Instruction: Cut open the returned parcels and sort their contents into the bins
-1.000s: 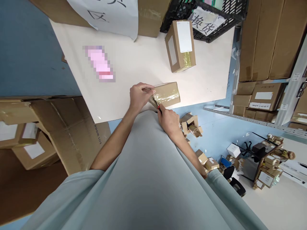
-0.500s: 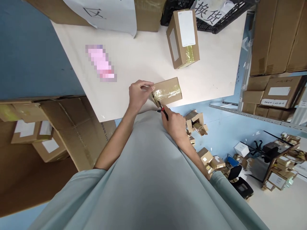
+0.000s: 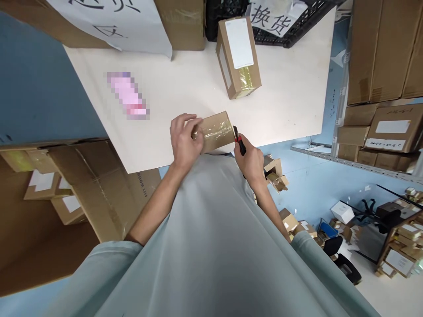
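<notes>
A small taped cardboard box (image 3: 215, 131) lies at the near edge of the white table (image 3: 172, 88). My left hand (image 3: 185, 138) grips its left end, fingers curled over the top and side. In my right hand (image 3: 249, 160) is a red and black utility knife (image 3: 240, 141), its tip just off the box's right end. Clear tape shines along the upper face of the box. Farther back stands a taller cardboard box (image 3: 238, 57) with a white label and yellowish tape.
At the back are a black crate (image 3: 280, 42) with a paper sign and a large carton (image 3: 185, 26). A blurred pink item (image 3: 128, 97) lies on the left. Below left gapes a big open carton (image 3: 95, 185); stacked boxes (image 3: 391, 127) fill the right-hand shelf.
The utility knife has moved from the box's left end to beside its right end. My left hand has shifted from a pinch at the corner to a fuller grip around the left end.
</notes>
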### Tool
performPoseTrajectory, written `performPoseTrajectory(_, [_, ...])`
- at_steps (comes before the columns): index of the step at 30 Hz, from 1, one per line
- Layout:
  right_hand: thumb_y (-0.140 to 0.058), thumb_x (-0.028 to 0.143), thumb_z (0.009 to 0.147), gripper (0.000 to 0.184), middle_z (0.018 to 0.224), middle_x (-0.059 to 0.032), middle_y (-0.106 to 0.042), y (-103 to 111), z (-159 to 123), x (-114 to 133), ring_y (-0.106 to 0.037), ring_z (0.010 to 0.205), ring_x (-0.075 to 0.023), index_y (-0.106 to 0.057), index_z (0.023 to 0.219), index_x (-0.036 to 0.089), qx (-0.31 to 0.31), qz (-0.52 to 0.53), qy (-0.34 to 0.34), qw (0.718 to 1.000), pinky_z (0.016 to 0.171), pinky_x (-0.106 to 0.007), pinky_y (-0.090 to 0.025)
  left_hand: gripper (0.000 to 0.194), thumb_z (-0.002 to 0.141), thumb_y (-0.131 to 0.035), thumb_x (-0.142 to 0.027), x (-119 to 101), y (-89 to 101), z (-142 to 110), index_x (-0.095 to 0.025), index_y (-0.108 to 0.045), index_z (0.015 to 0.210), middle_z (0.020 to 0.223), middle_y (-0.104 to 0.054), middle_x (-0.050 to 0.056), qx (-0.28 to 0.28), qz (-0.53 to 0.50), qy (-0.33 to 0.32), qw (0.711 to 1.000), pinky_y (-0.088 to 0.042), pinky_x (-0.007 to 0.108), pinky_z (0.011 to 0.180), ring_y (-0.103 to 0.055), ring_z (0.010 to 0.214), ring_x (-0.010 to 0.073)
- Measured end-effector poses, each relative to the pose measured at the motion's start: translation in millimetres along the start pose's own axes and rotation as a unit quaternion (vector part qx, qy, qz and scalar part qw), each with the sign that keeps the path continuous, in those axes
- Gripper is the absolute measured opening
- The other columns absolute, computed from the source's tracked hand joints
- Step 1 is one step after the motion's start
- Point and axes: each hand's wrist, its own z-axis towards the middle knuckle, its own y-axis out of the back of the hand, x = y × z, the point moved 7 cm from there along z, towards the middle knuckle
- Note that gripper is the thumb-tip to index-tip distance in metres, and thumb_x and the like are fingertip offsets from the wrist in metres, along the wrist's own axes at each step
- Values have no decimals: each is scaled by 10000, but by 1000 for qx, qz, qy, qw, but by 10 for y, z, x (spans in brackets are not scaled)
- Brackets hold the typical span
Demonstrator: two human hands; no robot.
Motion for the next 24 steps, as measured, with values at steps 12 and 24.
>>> performPoseTrajectory(12, [-439, 330, 1181, 514, 1348, -107, -849, -42, 379, -194, -813, 1136, -302, -598, 1662, 245, 41, 25, 99, 994, 1000, -403, -621, 382, 1194, -477, -486, -323, -747, -50, -290, -747, 1382, 1473, -757, 119, 112, 21, -101, 988, -388, 711, 1385, -568, 1610, 348])
performPoseTrajectory(24, [-331, 366, 1215, 572, 1355, -137, -818, -85, 538, 8, -787, 1128, -312, -474, 1758, 255, 84, -72, 91, 990, 988, -424, -612, 342, 1188, -524, -495, -268, -752, -60, -305, -744, 1369, 1493, -752, 109, 110, -6, -84, 990, -358, 666, 1409, -561, 1616, 322])
